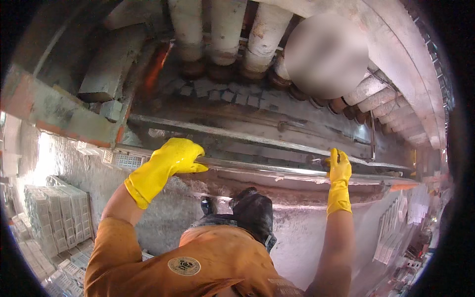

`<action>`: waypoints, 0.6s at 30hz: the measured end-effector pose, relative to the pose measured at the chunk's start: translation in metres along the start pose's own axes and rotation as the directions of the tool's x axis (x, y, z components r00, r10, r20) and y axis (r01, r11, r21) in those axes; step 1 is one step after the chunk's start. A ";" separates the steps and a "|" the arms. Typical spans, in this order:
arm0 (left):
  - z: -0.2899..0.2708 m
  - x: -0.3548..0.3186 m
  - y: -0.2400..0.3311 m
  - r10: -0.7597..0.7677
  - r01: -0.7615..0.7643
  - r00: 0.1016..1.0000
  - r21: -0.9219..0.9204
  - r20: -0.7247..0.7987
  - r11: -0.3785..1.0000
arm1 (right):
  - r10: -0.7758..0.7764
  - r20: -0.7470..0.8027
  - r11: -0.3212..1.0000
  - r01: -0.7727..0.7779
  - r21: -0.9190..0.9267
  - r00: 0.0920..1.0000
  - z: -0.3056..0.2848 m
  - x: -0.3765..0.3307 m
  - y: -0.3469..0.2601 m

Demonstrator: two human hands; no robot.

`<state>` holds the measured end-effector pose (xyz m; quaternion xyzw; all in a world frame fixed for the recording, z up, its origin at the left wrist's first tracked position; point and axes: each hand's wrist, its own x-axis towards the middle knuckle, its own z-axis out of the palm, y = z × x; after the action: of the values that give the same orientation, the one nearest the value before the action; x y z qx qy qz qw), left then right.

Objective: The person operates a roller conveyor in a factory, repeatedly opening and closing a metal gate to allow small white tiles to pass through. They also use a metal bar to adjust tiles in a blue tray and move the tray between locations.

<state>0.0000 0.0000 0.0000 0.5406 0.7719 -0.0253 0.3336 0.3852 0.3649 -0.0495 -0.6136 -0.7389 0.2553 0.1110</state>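
Left hand's (170,161) grip sat half-open at the metal rail (269,170) along the dark channel's (237,152) near side, right hand's (340,171) curled against it, couldn't tell if clamped, spaced wide presumably for even support.

Thick, pale pipes (225,37) stand in a row before me, sweeping from just short of twelve o'clock round toward three, with dark, rusty collars at their bases. A broad, whitish curved band (413,64) arches over them at two o'clock. Toward ten o'clock I see a grey, box-like block (106,74), and below it a long beam (64,119) with worn orange paint. Hard white light (47,151) glares at nine. White slatted crates (54,218) sit stacked at eight, and more pale stacked pieces (388,235) lean at four. Mottled grey floor (299,242) spreads out at five, and the far edges sink into shadow
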 end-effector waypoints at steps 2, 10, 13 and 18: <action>0.005 0.011 -0.002 0.034 -0.038 0.994 -0.039 -0.104 0.999 | -0.062 -0.044 0.997 0.060 -0.051 0.997 -0.005 0.018 0.004; -0.009 0.024 -0.015 0.029 -0.052 0.981 -0.113 -0.190 0.992 | -0.243 -0.117 0.946 0.208 -0.249 0.963 0.001 0.048 0.003; -0.014 0.020 -0.014 0.023 -0.043 0.979 -0.094 -0.204 0.995 | -0.277 -0.145 0.931 0.228 -0.284 0.950 -0.001 0.039 -0.004; -0.024 0.013 -0.019 0.000 -0.015 0.979 -0.073 -0.203 0.997 | -0.326 -0.318 0.925 0.231 -0.304 0.890 0.019 0.033 -0.018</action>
<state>-0.0302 0.0122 0.0053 0.5305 0.8002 0.0600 0.2733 0.3537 0.3899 -0.0618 -0.5459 -0.8133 0.0209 0.2003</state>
